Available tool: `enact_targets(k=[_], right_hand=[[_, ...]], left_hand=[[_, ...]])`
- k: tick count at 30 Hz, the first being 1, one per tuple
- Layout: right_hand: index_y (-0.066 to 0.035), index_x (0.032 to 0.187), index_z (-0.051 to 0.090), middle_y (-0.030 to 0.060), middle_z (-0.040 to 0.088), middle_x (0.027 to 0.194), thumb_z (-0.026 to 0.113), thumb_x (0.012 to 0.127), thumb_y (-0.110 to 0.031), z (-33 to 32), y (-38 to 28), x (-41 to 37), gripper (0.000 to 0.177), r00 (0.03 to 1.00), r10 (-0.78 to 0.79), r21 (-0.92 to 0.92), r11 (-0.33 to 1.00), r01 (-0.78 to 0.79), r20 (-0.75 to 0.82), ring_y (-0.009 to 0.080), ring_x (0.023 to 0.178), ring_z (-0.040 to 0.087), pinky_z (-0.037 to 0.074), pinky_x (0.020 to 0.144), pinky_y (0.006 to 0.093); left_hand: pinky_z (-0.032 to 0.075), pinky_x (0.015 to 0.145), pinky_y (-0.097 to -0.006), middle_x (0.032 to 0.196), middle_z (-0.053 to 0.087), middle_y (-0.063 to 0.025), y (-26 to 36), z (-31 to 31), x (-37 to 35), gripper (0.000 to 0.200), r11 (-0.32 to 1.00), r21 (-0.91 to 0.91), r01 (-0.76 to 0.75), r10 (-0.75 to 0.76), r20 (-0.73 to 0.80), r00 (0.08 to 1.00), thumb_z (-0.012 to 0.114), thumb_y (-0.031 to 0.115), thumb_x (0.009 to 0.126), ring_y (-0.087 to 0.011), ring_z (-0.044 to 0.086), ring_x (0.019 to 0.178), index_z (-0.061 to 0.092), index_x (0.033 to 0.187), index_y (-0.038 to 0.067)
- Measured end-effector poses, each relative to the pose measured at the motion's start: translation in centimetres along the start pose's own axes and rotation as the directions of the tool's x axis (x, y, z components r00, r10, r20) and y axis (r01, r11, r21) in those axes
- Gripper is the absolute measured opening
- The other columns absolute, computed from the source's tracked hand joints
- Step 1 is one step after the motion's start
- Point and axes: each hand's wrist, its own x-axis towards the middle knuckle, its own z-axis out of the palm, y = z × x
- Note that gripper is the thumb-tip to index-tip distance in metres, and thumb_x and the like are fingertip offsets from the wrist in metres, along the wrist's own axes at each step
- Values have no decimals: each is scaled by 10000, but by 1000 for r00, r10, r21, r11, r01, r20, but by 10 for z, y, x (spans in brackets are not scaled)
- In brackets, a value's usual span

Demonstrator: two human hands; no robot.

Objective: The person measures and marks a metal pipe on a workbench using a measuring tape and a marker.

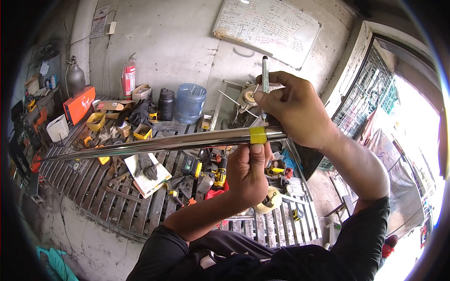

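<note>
A long shiny metal pipe (197, 139) runs across the view above the bench, its far end at the left. Yellow tape (258, 135) is wrapped around it near the right end. My left hand (251, 168) is closed on the pipe from below, thumb against the underside by the tape. In the pinched fingers of my right hand (300, 110) is a pen (265, 77), held upright with its tip down at the tape's right edge. Part of the pipe's right end is hidden behind my right hand.
Below is a slatted bench (101, 206) with a yellow drill (221, 172), an open notebook (147, 185), a tape roll (269, 200) and a tape measure (297, 214). Behind stand a blue water jug (191, 103) and a fire extinguisher (128, 77). A whiteboard (269, 28) hangs on the wall.
</note>
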Motion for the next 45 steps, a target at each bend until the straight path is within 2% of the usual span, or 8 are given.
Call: enact_targets(k=[12,30,39,42,45], right_hand=[[166,1307,584,30,584,624,756,1019,-184,6,3,-7,484,986,-132,28,990,135,-99,77,589,540,437,551,315],[159,1325,566,-24,551,678,743,1046,-120,9,2,-13,432,962,-228,153,956,251,-153,24,622,487,397,546,254],[114,1306,564,-22,560,706,732,1048,-81,8,1,-17,364,950,-267,187,937,295,-161,18,643,494,400,553,245],[70,1426,532,23,712,901,683,1094,-105,4,-2,-21,404,967,-235,195,948,250,-97,41,739,627,500,653,212],[71,1425,527,48,733,951,683,1089,-86,4,4,-21,403,942,-318,157,930,332,-110,48,769,642,522,676,221]], left_hand=[[513,760,-356,796,540,-19,4,2,0,365,1000,11,26,-26,-13,1000,453,254,1205,-115,463,723,556,944,21],[502,760,-373,776,520,-20,5,2,1,362,1000,-18,23,-23,-4,1000,452,235,1205,-123,443,708,518,908,38],[508,762,-362,773,521,-9,4,1,1,374,1000,-12,22,-22,-3,1000,464,254,1202,-114,456,713,601,964,0],[509,765,-361,773,523,-9,4,0,0,378,1000,-12,28,-28,-3,1000,464,258,1202,-114,459,716,607,969,-3],[509,767,-359,784,525,-11,6,2,0,379,999,-15,44,-44,-15,999,456,264,1204,-113,456,719,591,958,9]])
